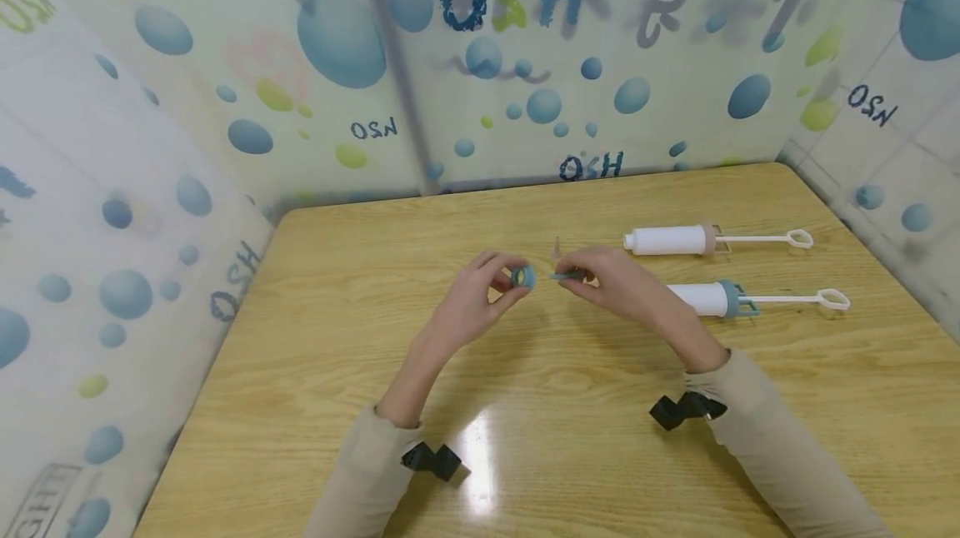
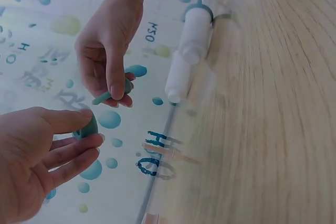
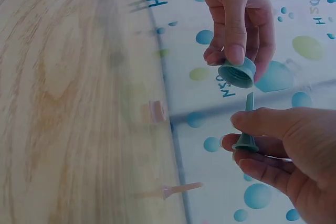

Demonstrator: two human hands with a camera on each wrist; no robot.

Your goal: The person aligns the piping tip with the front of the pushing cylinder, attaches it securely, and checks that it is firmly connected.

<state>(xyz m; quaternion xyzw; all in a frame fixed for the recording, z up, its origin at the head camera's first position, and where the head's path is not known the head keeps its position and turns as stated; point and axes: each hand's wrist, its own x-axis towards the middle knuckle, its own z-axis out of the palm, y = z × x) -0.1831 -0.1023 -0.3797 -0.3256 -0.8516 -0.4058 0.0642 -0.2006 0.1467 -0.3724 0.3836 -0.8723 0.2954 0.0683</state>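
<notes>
Between thumb and fingers, my left hand (image 1: 476, 292) pinches a small blue-green screw cap (image 3: 238, 74), its threaded opening turned toward the right hand. My right hand (image 1: 615, 284) grips a blue-green nozzle (image 3: 245, 142) by its flared base, the narrow tip pointing at the cap. A short gap separates the two pieces above the table. Behind the right hand a pink nozzle (image 1: 557, 250) stands on the tabletop. A pink cap (image 3: 157, 112) sits near it in the right wrist view; the left hand hides it in the head view.
On the right lie two white plunger tubes with loop handles, one with a pink collar (image 1: 708, 239) behind one with a blue collar (image 1: 731, 299). The right forearm covers the front tube's left end. Patterned panels (image 1: 480, 105) border the wooden table (image 1: 315, 371).
</notes>
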